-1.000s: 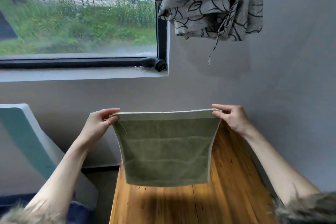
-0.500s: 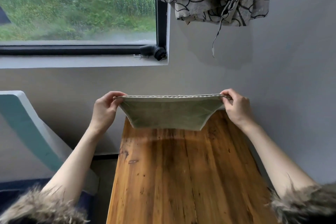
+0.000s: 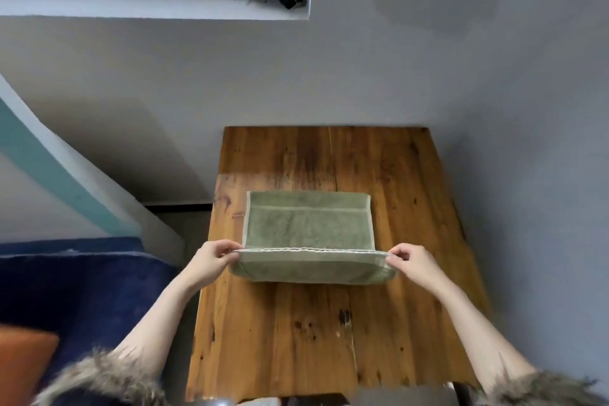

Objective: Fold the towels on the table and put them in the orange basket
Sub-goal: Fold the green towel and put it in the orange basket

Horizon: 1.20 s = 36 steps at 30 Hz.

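Note:
A green towel lies on the wooden table, its far part flat on the wood. Its near edge is lifted and stretched taut between my hands. My left hand pinches the towel's near left corner. My right hand pinches the near right corner. An orange shape shows at the bottom left edge; I cannot tell whether it is the basket.
The table stands in a corner, with grey wall behind and to its right. A dark blue seat is to the left, with a white and teal board leaning beyond it. A window sill runs above.
The towel was held up in the air before the wall. Both hands have come down and toward me, laying its far part on the table. The view has tilted down.

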Available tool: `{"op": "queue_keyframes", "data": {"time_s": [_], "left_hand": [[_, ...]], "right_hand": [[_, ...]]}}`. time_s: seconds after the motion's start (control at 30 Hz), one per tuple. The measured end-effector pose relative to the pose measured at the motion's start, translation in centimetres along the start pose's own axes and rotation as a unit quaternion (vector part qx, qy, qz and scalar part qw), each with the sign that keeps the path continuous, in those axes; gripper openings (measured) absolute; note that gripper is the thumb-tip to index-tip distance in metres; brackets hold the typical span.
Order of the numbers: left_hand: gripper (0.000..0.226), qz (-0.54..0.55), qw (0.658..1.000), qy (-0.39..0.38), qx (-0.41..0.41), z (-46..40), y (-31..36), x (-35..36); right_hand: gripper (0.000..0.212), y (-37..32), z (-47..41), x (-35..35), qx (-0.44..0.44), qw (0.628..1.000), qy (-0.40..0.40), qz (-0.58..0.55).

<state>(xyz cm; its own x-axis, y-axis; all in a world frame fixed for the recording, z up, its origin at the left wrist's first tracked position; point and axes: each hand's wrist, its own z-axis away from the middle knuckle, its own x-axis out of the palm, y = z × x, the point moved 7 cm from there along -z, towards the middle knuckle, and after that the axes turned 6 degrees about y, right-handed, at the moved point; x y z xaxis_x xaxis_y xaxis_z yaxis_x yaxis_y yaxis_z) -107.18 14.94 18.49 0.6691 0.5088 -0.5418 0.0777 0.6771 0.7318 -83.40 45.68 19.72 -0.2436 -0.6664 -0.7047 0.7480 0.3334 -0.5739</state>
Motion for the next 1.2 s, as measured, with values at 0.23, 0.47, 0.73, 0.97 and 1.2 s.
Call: {"op": "queue_keyframes", "data": {"time_s": [0.23, 0.47, 0.73, 0.97, 1.2], "left_hand": [[0.008, 0.083, 0.993, -0.031, -0.074, 0.7, -1.5, 1.5], [0.009, 0.090, 0.993, 0.071, -0.029, -4.4, 0.7, -0.1], [0.009, 0.069, 0.992, 0.106, -0.030, -11.3, -1.0, 1.4], [0.010, 0.049, 0.991, 0.117, -0.050, -14.7, -3.5, 2.8], [0.031, -0.069, 0.977, 0.198, -0.037, -15.9, -4.0, 3.1]], "right_hand": [[0.009, 1.1, -0.1, 0.8, 0.039, 0.995, -0.024, -0.090], [0.006, -0.7, -5.4, 0.8, 0.027, 0.987, 0.055, -0.147], [0.006, 0.5, -12.3, 3.4, 0.045, 0.983, 0.077, -0.159], [0.009, 1.6, -14.8, 5.1, 0.048, 0.986, 0.076, -0.140], [0.032, 2.2, -16.0, 5.4, 0.072, 0.980, 0.186, -0.013]]}}
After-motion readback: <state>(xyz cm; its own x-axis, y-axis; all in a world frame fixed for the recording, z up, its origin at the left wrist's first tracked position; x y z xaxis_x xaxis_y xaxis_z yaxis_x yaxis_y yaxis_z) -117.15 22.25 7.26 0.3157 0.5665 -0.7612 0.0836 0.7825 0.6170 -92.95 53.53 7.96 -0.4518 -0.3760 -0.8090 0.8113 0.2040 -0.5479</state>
